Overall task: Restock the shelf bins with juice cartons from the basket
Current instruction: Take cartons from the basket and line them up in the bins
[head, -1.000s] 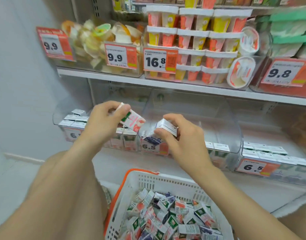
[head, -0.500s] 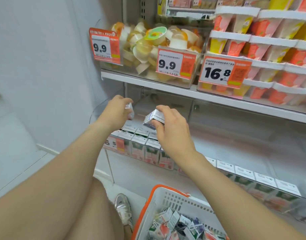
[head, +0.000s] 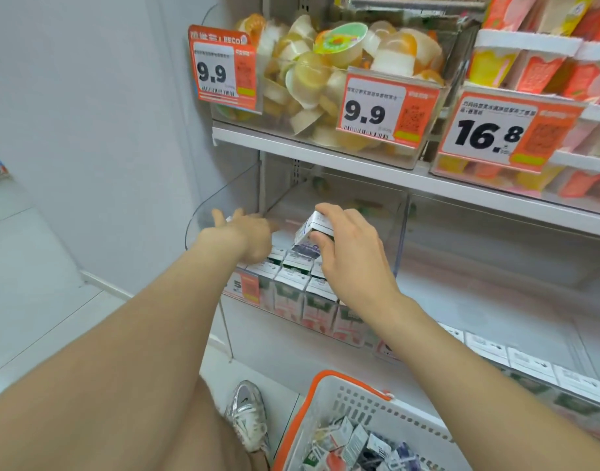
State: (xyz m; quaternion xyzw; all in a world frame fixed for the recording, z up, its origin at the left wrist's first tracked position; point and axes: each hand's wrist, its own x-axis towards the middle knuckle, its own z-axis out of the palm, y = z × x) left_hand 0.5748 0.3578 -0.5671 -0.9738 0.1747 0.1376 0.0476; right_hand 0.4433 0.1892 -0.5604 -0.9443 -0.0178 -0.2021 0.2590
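Fingers and thumb of the right hand (head: pixel 351 256) are curled round a purple-and-white juice carton (head: pixel 308 234), held tilted just above the rows of cartons (head: pixel 291 278) in the clear bin (head: pixel 220 195). The left hand (head: pixel 249 232) is stretched into the bin, fingers spread. Below, more cartons (head: pixel 353 440) are heaped in the basket (head: pixel 361 404).

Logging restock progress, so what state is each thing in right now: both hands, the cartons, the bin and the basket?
Right hand: grips a purple-printed carton, tilted, above the bin's rows.
Left hand: reaches into the bin, blurred; grip unclear.
Shelf bin: front rows hold upright cartons; the back looks unfilled.
Basket: holds jumbled cartons.
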